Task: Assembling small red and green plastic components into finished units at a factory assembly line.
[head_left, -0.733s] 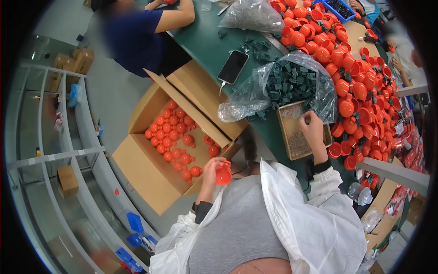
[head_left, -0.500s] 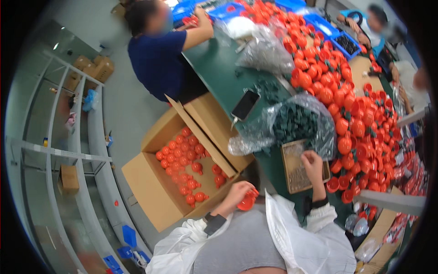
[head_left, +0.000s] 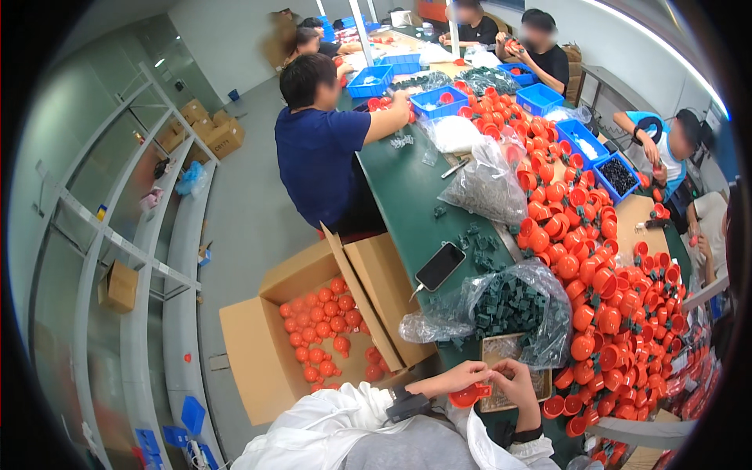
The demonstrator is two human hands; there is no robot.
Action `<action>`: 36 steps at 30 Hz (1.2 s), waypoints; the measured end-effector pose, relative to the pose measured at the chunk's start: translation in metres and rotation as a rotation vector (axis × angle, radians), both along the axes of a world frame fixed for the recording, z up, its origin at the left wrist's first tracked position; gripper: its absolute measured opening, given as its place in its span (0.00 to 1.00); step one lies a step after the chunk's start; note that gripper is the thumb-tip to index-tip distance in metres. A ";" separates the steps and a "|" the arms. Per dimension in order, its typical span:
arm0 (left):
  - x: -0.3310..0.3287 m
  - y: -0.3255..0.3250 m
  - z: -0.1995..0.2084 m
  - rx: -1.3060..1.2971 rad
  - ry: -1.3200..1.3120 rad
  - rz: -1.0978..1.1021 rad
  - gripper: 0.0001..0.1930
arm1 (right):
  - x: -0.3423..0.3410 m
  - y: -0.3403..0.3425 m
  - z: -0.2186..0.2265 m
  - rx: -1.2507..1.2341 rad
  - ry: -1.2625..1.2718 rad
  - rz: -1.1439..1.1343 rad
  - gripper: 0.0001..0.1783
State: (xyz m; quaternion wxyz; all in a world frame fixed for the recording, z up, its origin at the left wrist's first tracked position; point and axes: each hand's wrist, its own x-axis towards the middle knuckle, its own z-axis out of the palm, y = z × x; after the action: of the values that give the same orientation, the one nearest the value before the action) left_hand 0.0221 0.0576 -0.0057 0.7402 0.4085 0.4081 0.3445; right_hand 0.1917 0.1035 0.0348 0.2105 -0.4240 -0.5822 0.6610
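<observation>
My left hand [head_left: 460,378] is closed on a red cup-shaped plastic part [head_left: 464,397], held just off the table's near edge. Close beside it, my right hand [head_left: 513,382] has its fingertips pinched together at the part's small tab; whatever they hold is too small to make out. Below and behind the hands lies a shallow wooden tray [head_left: 495,404] of small metal-looking pieces, partly covered by them. Next to the tray, a clear plastic bag [head_left: 552,313] lies open with dark green plastic pieces [head_left: 513,307] inside.
A large heap of red cup-shaped parts [head_left: 603,305] covers the table's right side. At left stands an open cardboard box [head_left: 258,337] holding red round parts. A phone [head_left: 440,266] with a cable lies on the green table [head_left: 392,188]. Co-workers sit around it, one in dark blue [head_left: 321,157].
My right hand has come from over the wooden tray to meet my left hand at the red part. My left hand has moved right with the part. The view has tilted up.
</observation>
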 end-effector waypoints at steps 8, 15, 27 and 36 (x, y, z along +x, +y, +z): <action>0.003 0.009 0.014 -0.257 0.048 0.140 0.16 | 0.003 0.009 -0.014 0.000 0.035 -0.144 0.10; 0.015 0.010 -0.008 -0.123 0.009 0.210 0.10 | 0.002 0.008 -0.023 -0.048 0.054 -0.233 0.05; 0.016 0.018 0.009 0.019 0.325 0.099 0.12 | 0.005 0.004 -0.027 -0.101 0.083 -0.248 0.04; 0.021 0.016 -0.021 -0.005 0.250 0.072 0.17 | 0.009 0.007 -0.025 -0.095 0.034 -0.311 0.05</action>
State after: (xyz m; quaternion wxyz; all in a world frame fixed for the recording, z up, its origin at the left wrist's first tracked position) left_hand 0.0432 0.0732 -0.0271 0.6718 0.4314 0.5125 0.3161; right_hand 0.2011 0.1103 0.0095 0.2998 -0.5074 -0.4741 0.6541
